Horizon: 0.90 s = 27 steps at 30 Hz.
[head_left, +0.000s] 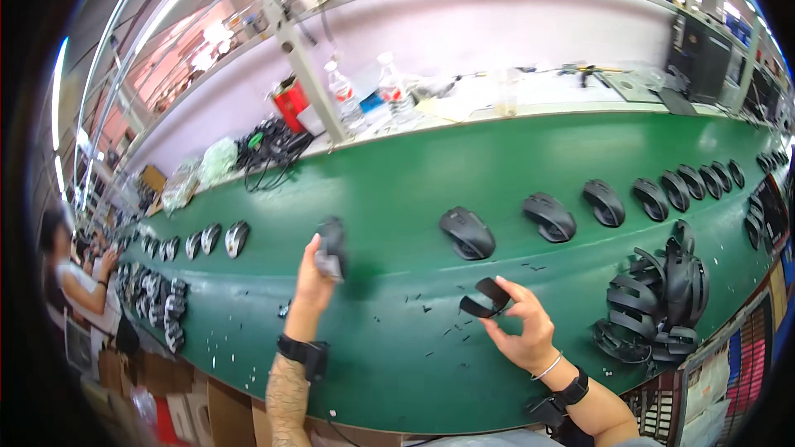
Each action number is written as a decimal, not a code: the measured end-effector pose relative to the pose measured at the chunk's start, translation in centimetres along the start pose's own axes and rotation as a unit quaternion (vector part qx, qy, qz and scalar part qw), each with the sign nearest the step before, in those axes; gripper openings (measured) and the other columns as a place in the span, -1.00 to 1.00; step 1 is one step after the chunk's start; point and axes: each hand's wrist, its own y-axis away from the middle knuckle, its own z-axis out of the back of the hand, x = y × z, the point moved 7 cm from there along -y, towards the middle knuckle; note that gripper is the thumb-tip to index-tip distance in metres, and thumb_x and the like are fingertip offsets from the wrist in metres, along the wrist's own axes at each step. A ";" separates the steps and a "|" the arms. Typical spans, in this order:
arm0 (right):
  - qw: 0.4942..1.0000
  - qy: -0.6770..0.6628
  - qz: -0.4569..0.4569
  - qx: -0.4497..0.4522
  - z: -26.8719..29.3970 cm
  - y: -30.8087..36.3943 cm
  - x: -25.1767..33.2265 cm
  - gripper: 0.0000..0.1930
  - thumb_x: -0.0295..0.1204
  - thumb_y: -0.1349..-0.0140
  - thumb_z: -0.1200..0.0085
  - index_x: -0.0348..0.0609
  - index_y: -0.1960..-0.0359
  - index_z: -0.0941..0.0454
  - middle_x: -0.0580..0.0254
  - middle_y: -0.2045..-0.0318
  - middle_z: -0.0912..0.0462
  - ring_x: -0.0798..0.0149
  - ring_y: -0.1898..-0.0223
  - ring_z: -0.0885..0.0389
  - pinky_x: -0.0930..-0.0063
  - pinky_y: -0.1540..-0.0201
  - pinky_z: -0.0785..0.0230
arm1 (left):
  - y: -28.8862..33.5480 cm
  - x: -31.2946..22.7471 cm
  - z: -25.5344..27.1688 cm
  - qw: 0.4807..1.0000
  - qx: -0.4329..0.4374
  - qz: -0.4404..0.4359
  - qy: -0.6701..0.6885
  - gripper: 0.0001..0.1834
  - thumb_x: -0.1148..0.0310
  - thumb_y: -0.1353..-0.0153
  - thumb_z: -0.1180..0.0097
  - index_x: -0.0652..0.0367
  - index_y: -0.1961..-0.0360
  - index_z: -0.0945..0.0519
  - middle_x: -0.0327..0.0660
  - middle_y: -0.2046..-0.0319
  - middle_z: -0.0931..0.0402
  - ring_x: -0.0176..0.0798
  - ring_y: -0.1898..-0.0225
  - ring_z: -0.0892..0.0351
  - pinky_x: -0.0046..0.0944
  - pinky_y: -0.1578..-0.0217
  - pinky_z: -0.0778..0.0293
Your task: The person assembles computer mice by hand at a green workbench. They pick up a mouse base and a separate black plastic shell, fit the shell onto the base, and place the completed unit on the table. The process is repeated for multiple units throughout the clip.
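Raised over the green bench (389, 314), my left hand (310, 285) grips a dark computer mouse (332, 240), smeared by motion, with a lighter grey part near the thumb. My right hand (530, 333) pinches a curved black plastic mouse shell (492, 290) between thumb and fingers; its two arms point left. Just beyond the shell, a black mouse (467, 233) lies on the bench, the nearest of a row running off to the right. Small black scraps (426, 309) are scattered between my hands.
A heap of black shells (633, 302) sits at the right. Leftward are mice with light sides (237, 239) and a pile of mouse parts (157, 302). A person (87, 290) works at the far left. Plastic bottles (393, 91) stand on the back ledge, near a metal post (302, 58).
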 end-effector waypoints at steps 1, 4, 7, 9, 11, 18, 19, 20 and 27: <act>1.000 0.012 -0.007 0.002 0.0 0.0 -0.2 -0.53 -0.62 0.16 -0.35 -0.21 0.28 -0.28 -0.14 -0.02 -0.50 -0.12 0.01 -0.53 0.25 0.03 -0.46 | 0.8 2.6 -1.8 0.995 0.064 0.052 0.053 -0.52 -0.01 -0.20 0.01 0.18 0.07 -0.47 -0.21 0.27 -0.55 -0.23 0.29 -0.55 -0.20 0.27 -0.49; 1.000 0.002 -0.025 -0.015 -0.3 0.4 -1.2 -0.44 -0.61 0.18 -0.37 -0.23 0.14 -0.28 -0.08 0.04 -0.54 -0.05 0.05 -0.54 0.27 0.04 -0.46 | 6.1 6.3 -9.9 0.973 0.069 0.144 0.167 -0.59 0.05 -0.32 0.14 0.12 0.03 -0.49 -0.23 0.23 -0.57 -0.23 0.27 -0.57 -0.20 0.28 -0.50; 0.996 0.063 -0.058 0.022 -0.3 0.0 -0.8 -0.33 -0.58 0.23 -0.39 -0.24 -0.01 -0.35 0.02 0.10 -0.57 0.05 0.15 -0.51 0.31 0.11 -0.46 | 8.5 7.7 -13.3 0.959 0.096 0.174 0.204 -0.59 0.11 -0.31 0.10 0.14 -0.04 -0.44 -0.23 0.15 -0.54 -0.21 0.12 -0.54 -0.15 0.11 -0.48; 0.993 0.092 -0.060 0.042 -0.3 -0.2 -0.5 -0.31 -0.55 0.26 -0.40 -0.24 -0.03 -0.41 0.08 0.16 -0.58 0.11 0.20 -0.48 0.34 0.15 -0.45 | 9.6 8.0 -13.6 0.974 0.077 0.152 0.149 -0.59 0.14 -0.29 0.06 0.16 -0.06 -0.44 -0.21 0.11 -0.53 -0.20 0.07 -0.52 -0.13 0.05 -0.46; 0.991 0.108 -0.055 0.058 -0.4 -0.5 -0.2 -0.32 -0.53 0.28 -0.42 -0.25 -0.01 -0.46 0.11 0.22 -0.58 0.12 0.20 -0.48 0.36 0.15 -0.45 | 10.2 8.3 -13.7 0.977 0.084 0.144 0.134 -0.65 0.28 -0.25 -0.03 0.19 -0.02 -0.43 -0.21 0.12 -0.53 -0.23 0.07 -0.55 -0.09 0.03 -0.48; 0.986 0.003 -0.143 0.089 -1.4 0.1 -1.0 -0.37 -0.43 0.30 -0.46 -0.24 0.06 -0.53 0.14 0.28 -0.57 0.15 0.21 -0.53 0.38 0.17 -0.47 | 10.4 9.9 -13.2 0.991 0.040 0.108 0.069 -0.57 0.36 -0.22 -0.06 0.14 -0.10 -0.31 -0.20 0.01 -0.45 -0.23 -0.02 -0.48 -0.10 -0.02 -0.45; 0.985 -0.015 -0.150 0.090 -1.6 0.2 -0.9 -0.37 -0.41 0.31 -0.47 -0.22 0.07 -0.55 0.15 0.29 -0.58 0.13 0.23 -0.54 0.36 0.17 -0.46 | 10.5 10.0 -13.4 0.990 0.046 0.103 0.081 -0.58 0.32 -0.25 -0.01 0.13 -0.12 -0.29 -0.18 -0.02 -0.42 -0.23 -0.05 -0.45 -0.10 -0.03 -0.44; 0.983 -0.005 -0.150 0.105 -1.8 0.1 -0.4 -0.41 -0.36 0.30 -0.48 -0.24 0.13 -0.58 0.13 0.26 -0.58 0.13 0.20 -0.57 0.36 0.15 -0.48 | 10.7 10.0 -13.7 0.989 0.053 0.098 0.093 -0.58 0.28 -0.29 0.05 0.11 -0.15 -0.27 -0.17 -0.05 -0.40 -0.22 -0.07 -0.43 -0.09 -0.05 -0.42; 0.986 0.020 -0.128 0.100 -3.2 1.1 0.7 -0.38 -0.30 0.29 -0.50 -0.30 0.12 -0.56 0.04 0.17 -0.56 0.14 0.15 -0.59 0.37 0.14 -0.53 | 12.0 11.3 -15.3 0.985 0.122 0.072 0.094 -0.51 0.06 -0.40 0.38 0.07 -0.24 -0.15 -0.13 -0.13 -0.32 -0.19 -0.14 -0.35 -0.07 -0.15 -0.28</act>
